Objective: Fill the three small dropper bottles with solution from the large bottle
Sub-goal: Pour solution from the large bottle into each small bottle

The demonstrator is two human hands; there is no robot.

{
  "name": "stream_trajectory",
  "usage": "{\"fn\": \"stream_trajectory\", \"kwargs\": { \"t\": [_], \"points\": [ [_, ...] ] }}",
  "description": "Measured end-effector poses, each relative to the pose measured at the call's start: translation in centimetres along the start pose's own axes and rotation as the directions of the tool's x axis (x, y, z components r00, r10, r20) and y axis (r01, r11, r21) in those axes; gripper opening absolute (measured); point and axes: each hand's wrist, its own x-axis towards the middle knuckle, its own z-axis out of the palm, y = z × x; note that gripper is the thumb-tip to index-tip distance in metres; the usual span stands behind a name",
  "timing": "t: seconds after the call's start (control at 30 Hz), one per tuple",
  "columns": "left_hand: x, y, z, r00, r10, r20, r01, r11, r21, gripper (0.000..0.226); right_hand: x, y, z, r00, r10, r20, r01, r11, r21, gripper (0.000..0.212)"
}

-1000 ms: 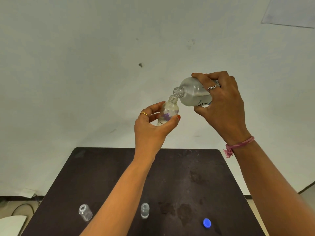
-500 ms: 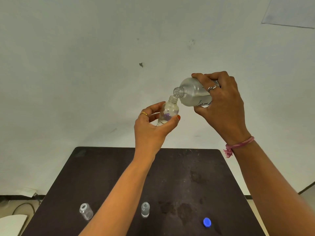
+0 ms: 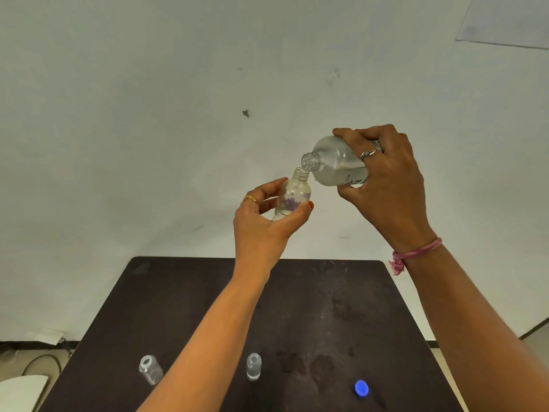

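- right hand [image 3: 383,185] wraps its fingers and thumb around the body of the large bottle [image 3: 335,166], tipped so its long axis runs nearly level, open mouth pointing left and slightly down.
- my left hand [image 3: 267,224] pinches the small dropper bottle [image 3: 292,196] between thumb and curled fingers, holding it close to upright, neck leaning a little toward the big bottle.
- both bottles are held up in the air, well above the dark table [image 3: 341,292].
- what matters now: the large bottle's mouth sits just above and to the right of the small bottle's neck, the two openings almost touching. i can't make out a stream between them, so i can't say whether liquid is running.
- i judge the pour depends on keeping that lip directly over the narrow neck; a small drift to either side would spill down the small bottle's wall and onto my left fingers.
- two more dropper bottles wait near the table's front edge: one [image 3: 150,369] at the left, another [image 3: 253,366] nearer the middle, both uncapped. how full they are i can't tell.
- a blue cap [image 3: 361,388] lies on the table to the right, apart from them.
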Motion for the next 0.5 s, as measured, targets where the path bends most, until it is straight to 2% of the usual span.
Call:
{"fn": "stream_trajectory", "kwargs": {
  "t": [0.5],
  "points": [
    [0.02, -0.15, 0.05, 1.000, 0.001, 0.000, -0.001, 1.000, 0.010, 0.047, 0.08, -0.13, 0.04, 1.000, 0.005, 0.012, -0.005, 1.000, -0.012, 0.072]
  ]
}}
